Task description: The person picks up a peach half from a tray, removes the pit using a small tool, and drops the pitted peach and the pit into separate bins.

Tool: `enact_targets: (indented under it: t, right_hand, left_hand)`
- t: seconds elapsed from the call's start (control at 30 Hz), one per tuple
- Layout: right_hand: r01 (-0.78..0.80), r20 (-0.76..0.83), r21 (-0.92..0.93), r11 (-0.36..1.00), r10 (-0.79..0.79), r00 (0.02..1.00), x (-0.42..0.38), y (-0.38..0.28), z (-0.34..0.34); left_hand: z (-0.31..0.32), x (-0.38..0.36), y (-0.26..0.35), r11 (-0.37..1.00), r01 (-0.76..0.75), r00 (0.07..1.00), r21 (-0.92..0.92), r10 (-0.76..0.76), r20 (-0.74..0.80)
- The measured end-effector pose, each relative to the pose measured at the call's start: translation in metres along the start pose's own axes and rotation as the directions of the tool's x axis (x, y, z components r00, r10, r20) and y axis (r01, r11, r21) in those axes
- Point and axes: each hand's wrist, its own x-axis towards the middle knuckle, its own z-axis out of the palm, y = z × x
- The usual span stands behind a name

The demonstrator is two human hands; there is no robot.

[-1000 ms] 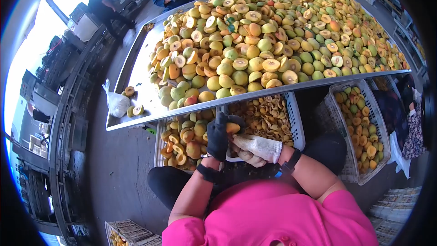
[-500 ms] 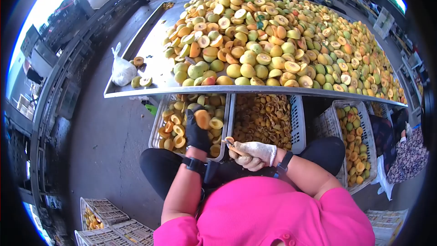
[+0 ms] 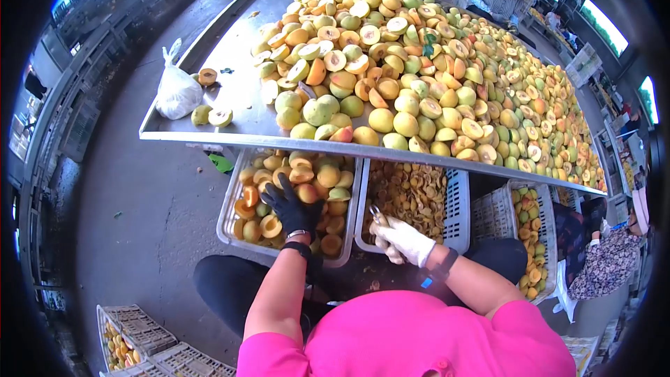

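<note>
My left hand [image 3: 287, 211], in a black glove, lies with fingers spread on apricot-like fruit halves in the left crate [image 3: 225, 218]. A pitted orange half [image 3: 307, 193] sits beside its fingers. My right hand [image 3: 405, 239], in a whitish glove, is closed around a small hand tool [image 3: 377, 215] with a metal tip; its handle is mostly hidden in the fist. That hand is over the near edge of the middle crate [image 3: 457, 202], which holds small brownish-orange fruit pieces [image 3: 408, 192].
Above the crates stands a metal table [image 3: 230, 126] heaped with halved fruit [image 3: 405, 122]. A tied white plastic bag [image 3: 179, 91] sits at its left corner. Another fruit crate [image 3: 551, 237] is on the right, and stacked crates [image 3: 139, 331] stand lower left. Other people work around the table.
My left hand held a fruit half up over the left crate; now its fingers are spread on the fruit there. The right hand with the tool has moved slightly right. The view has shifted.
</note>
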Motion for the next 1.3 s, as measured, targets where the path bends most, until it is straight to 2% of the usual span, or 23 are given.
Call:
enact_targets:
  t: [0.03,0.13,0.17,0.27,0.33,0.37,0.53,0.57,0.73,0.8,0.9,1.03,1.1,1.17,1.2,1.27,1.3]
  right_hand:
    - [-0.025,-0.01,0.024,0.999,0.025,1.0,-0.001,-0.002,-0.003]
    - [-0.066,0.01,0.044,0.997,0.066,0.998,0.001,-0.001,-0.019]
    - [-0.078,0.032,0.062,0.995,0.076,0.997,0.0,0.001,-0.024]
    - [-0.098,0.062,0.122,0.988,0.091,0.994,0.003,0.004,-0.03]
    - [-0.133,0.064,0.109,0.985,0.126,0.99,0.001,-0.008,-0.025]
    - [-0.139,0.076,0.115,0.984,0.131,0.988,0.004,-0.007,-0.026]
    - [-0.244,0.108,0.127,0.961,0.231,0.967,0.016,-0.009,-0.037]
    - [-0.235,0.047,0.146,0.961,0.23,0.972,0.016,-0.015,-0.035]
    - [-0.162,0.083,0.095,0.982,0.154,0.984,0.03,0.002,-0.045]
    - [-0.152,0.129,0.028,0.988,0.148,0.981,0.031,0.012,-0.047]
    - [-0.08,0.125,0.057,0.995,0.072,0.99,0.018,0.001,-0.038]
    - [-0.072,0.16,0.02,0.997,0.067,0.985,0.018,0.017,-0.033]
    - [-0.055,0.141,0.018,0.998,0.052,0.989,0.027,0.026,-0.029]
    - [-0.055,0.163,0.008,0.998,0.053,0.985,0.028,0.029,-0.031]
    - [-0.019,0.133,0.01,1.0,0.018,0.991,0.024,0.026,-0.027]
    - [0.019,0.045,-0.076,0.997,-0.016,0.999,0.027,0.028,-0.022]
    - [0.051,0.019,-0.13,0.99,-0.049,0.999,0.028,0.03,-0.019]
  left_hand:
    - [0.006,0.016,-0.001,1.0,-0.013,1.0,-0.005,0.013,-0.024]
    - [0.027,0.06,0.002,0.999,0.038,0.997,-0.002,-0.038,0.067]
    - [0.04,0.066,0.003,0.995,0.02,0.999,0.097,-0.024,0.042]
    - [0.084,0.093,0.001,0.972,-0.087,0.987,-0.219,0.054,-0.152]
    - [0.104,0.115,0.003,0.998,0.029,0.996,-0.051,-0.033,-0.081]
    - [0.112,0.127,0.0,1.0,0.02,0.999,-0.011,-0.02,-0.029]
    - [0.154,0.172,-0.021,0.977,-0.203,0.967,0.069,0.188,0.173]
    - [0.161,0.178,-0.025,0.969,-0.242,0.95,0.054,0.225,0.215]
    - [0.175,0.196,-0.043,0.934,-0.356,0.877,-0.029,0.344,0.335]
    - [0.175,0.196,-0.048,0.919,-0.388,0.846,-0.076,0.387,0.366]
    - [0.182,0.19,-0.055,0.887,-0.416,0.792,-0.203,0.463,0.399]
    - [0.204,0.166,-0.078,0.771,-0.281,0.699,-0.571,0.573,0.428]
    - [0.163,0.134,-0.041,0.82,-0.325,0.659,-0.471,0.553,0.51]
    - [0.077,0.094,0.007,0.84,-0.355,0.72,-0.411,0.526,0.452]
    - [0.049,0.081,0.015,0.7,-0.711,0.615,-0.069,0.665,0.424]
    - [0.048,0.061,-0.013,0.728,-0.684,0.689,0.052,0.62,0.377]
    - [0.031,0.048,-0.016,0.729,-0.678,0.687,0.095,0.583,0.434]
